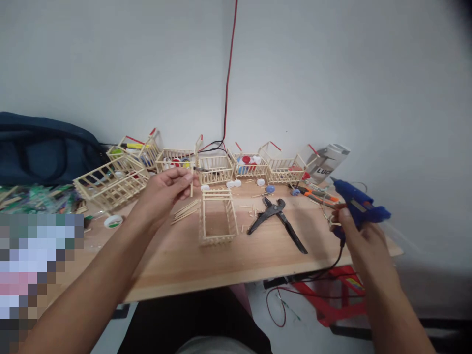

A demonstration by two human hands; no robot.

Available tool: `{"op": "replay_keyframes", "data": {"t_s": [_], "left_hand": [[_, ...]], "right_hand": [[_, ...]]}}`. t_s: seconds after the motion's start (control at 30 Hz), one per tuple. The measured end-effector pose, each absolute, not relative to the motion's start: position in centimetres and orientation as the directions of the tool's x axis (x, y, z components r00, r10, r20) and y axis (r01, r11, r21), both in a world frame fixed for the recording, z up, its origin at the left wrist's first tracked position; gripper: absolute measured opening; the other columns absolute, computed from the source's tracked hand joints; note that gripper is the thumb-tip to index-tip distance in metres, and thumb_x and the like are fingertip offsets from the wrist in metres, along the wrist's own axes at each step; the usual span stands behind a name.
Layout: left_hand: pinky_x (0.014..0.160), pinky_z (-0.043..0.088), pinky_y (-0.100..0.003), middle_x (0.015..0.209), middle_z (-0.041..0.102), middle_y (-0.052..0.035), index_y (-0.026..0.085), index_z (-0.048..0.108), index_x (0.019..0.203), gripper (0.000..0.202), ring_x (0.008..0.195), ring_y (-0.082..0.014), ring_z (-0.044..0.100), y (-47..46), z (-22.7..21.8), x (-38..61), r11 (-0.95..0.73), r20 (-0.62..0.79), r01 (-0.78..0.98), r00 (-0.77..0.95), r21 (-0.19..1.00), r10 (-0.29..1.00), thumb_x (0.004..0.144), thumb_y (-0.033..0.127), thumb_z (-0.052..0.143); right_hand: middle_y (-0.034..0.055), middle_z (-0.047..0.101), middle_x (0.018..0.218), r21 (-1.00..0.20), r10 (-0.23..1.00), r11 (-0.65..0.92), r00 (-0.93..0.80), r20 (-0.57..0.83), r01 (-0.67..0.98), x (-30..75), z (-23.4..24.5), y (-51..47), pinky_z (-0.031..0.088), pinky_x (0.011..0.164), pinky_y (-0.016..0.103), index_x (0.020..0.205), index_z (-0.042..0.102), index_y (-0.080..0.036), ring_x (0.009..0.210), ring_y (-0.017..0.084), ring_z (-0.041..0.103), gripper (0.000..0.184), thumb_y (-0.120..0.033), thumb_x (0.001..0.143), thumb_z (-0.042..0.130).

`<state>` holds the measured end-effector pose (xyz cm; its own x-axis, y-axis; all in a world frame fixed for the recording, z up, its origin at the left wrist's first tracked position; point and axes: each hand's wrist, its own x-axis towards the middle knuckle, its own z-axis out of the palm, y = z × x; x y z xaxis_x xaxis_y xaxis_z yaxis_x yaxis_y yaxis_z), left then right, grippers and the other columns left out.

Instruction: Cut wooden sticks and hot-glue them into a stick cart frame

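Note:
Between the thumb and fingers of my left hand (pixel 171 184) is a short thin wooden stick (pixel 191 186), held upright over the table. My right hand (pixel 363 236) grips a blue glue gun (pixel 359 204) at the table's right side, its nozzle pointing up and to the left. In front of me lies a small open frame of wooden sticks (pixel 217 240), with several sticks laid across its far end. Loose wooden sticks (pixel 185 211) are on the table just left of this frame. Black pliers (pixel 275 211) rest with handles spread to its right.
Several small stick-built carts (pixel 214 175) with red-tipped handles line the wall. Bottle caps (pixel 234 184) and orange-handled pliers (pixel 319 195) lie before them. A blue bag (pixel 44 147) sits far left. The glue gun's cord (pixel 334 265) hangs past the table edge (pixel 206 285).

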<state>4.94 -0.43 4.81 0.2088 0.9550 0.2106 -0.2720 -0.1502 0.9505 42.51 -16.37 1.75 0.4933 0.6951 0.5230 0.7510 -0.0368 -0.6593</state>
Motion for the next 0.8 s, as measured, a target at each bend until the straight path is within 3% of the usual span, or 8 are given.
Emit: {"op": "replay_keyframes", "data": {"t_s": [0.07, 0.17, 0.3, 0.43, 0.6, 0.8], "left_hand": [[0.050, 0.034, -0.019, 0.073, 0.069, -0.0045, 0.014, 0.072, 0.075, 0.022, 0.052, -0.0067, 0.045, -0.4, 5.4, 5.3, -0.230, 0.258, -0.140, 0.242, 0.963, 0.935, 0.071, 0.034, 0.078], [0.054, 0.035, -0.020, 0.067, 0.066, -0.0024, 0.015, 0.072, 0.070, 0.018, 0.055, -0.0087, 0.047, -0.3, 5.8, 5.8, -0.335, 0.327, -0.013, 0.259, 0.942, 0.909, 0.072, 0.033, 0.076], [0.054, 0.036, -0.020, 0.064, 0.066, -0.0030, 0.016, 0.071, 0.068, 0.021, 0.057, -0.0105, 0.050, -0.4, 5.3, 5.7, -0.332, 0.324, -0.020, 0.278, 0.943, 0.904, 0.071, 0.036, 0.076], [0.047, 0.027, -0.019, 0.063, 0.063, -0.0025, 0.015, 0.070, 0.069, 0.028, 0.049, -0.0067, 0.039, -0.8, 4.6, 5.0, -0.231, 0.233, -0.046, 0.312, 0.972, 0.921, 0.072, 0.042, 0.075], [0.044, 0.022, -0.019, 0.064, 0.061, -0.0025, 0.014, 0.071, 0.071, 0.032, 0.047, -0.0049, 0.034, -1.0, 4.5, 4.6, -0.144, 0.181, -0.121, 0.397, 0.982, 0.900, 0.074, 0.045, 0.074], [0.044, 0.019, -0.019, 0.066, 0.060, -0.0024, 0.013, 0.071, 0.075, 0.032, 0.046, -0.0036, 0.032, -1.0, 3.5, 4.8, -0.051, 0.132, -0.176, 0.488, 0.983, 0.863, 0.077, 0.045, 0.073]], "right_hand": [[0.0050, 0.065, 0.081, -0.786, 0.705, -0.040, 0.575, 0.416, 0.617, 39.9, 2.7, -15.9, 0.053, 0.058, 0.032, 0.094, 0.063, -0.021, 0.063, 0.018, 0.063, 0.039, -0.058, 0.088, 0.052], [0.0056, 0.067, 0.087, -0.852, 0.792, 0.067, 0.492, 0.362, 0.519, 36.0, 3.4, -14.9, 0.055, 0.060, 0.030, 0.098, 0.063, -0.021, 0.067, 0.018, 0.063, 0.039, -0.057, 0.086, 0.057], [0.0074, 0.068, 0.091, -0.910, 0.879, 0.167, 0.360, 0.312, 0.380, 31.8, 3.5, -13.6, 0.052, 0.057, 0.029, 0.097, 0.064, -0.020, 0.070, 0.018, 0.063, 0.035, -0.053, 0.089, 0.057], [0.0038, 0.065, 0.082, -0.948, 0.931, 0.267, 0.209, 0.300, 0.176, 28.6, 3.1, -12.6, 0.046, 0.050, 0.026, 0.099, 0.061, -0.021, 0.060, 0.014, 0.057, 0.028, -0.048, 0.092, 0.056], [-0.0005, 0.056, 0.068, -0.952, 0.946, 0.240, 0.175, 0.273, 0.190, 26.3, 2.5, -12.0, 0.040, 0.047, 0.024, 0.095, 0.059, -0.019, 0.052, 0.011, 0.048, 0.031, -0.050, 0.092, 0.055], [-0.0023, 0.052, 0.060, -0.952, 0.957, 0.196, 0.167, 0.239, 0.237, 24.9, 2.4, -11.9, 0.038, 0.046, 0.024, 0.091, 0.059, -0.017, 0.050, 0.011, 0.048, 0.037, -0.054, 0.091, 0.054]]}}
